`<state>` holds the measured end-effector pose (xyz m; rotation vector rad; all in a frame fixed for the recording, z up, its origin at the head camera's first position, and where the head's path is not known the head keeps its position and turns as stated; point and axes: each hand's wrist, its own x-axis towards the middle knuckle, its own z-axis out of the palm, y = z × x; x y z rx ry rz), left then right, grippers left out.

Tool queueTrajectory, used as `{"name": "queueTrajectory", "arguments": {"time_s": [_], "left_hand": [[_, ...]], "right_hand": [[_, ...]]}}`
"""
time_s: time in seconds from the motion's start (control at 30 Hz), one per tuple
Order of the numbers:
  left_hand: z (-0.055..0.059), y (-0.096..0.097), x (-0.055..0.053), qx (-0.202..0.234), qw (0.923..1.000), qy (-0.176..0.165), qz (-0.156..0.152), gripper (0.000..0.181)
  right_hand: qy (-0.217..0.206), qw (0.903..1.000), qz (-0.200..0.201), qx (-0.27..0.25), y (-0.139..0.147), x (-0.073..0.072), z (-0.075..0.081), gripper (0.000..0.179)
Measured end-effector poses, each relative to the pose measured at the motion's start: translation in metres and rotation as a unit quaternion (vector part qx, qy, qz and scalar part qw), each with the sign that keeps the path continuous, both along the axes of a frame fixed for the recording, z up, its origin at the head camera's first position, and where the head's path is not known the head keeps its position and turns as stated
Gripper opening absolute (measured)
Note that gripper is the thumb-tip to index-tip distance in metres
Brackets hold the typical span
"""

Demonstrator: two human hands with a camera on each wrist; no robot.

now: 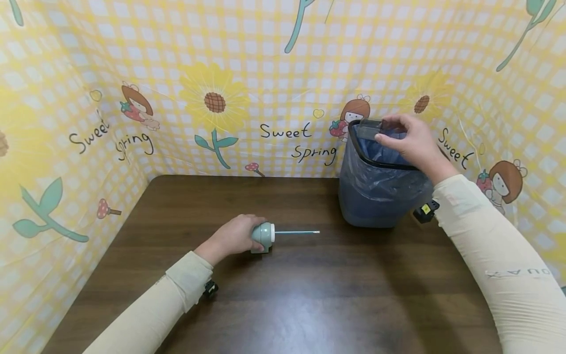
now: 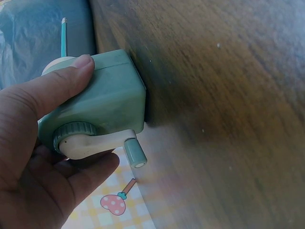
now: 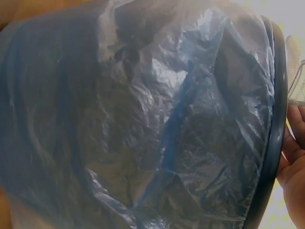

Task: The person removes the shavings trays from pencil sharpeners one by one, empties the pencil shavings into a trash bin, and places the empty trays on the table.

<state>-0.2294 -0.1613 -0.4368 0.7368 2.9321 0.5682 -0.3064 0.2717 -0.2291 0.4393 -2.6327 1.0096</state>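
My left hand (image 1: 236,235) grips a green crank pencil sharpener (image 1: 264,236) that lies on its side at the middle of the table. A blue pencil (image 1: 296,232) sticks out of its white collar toward the right. The left wrist view shows the pale crank (image 2: 95,144) with its green knob, and my thumb on the body. My right hand (image 1: 413,140) is over the mouth of a bin (image 1: 369,204), pinching a small clear plastic box (image 1: 369,130) between thumb and fingers. In the right wrist view the bin's side hides most of that hand.
The bin has a black rim (image 1: 389,166) and a bluish plastic liner; it stands at the back right of the brown wooden table (image 1: 300,290). A yellow checked cloth (image 1: 274,73) hangs behind and along both sides.
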Motion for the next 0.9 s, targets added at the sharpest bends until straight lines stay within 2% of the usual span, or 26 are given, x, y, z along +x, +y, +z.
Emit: {"name": "queueTrajectory", "arguments": {"time_s": [0.9], "left_hand": [[0.000,-0.001,0.000,0.004,0.9999,0.007,-0.007,0.078]], "right_hand": [[-0.009,0.9996,0.027,0.005,-0.021,0.007,-0.006,0.062]]}}
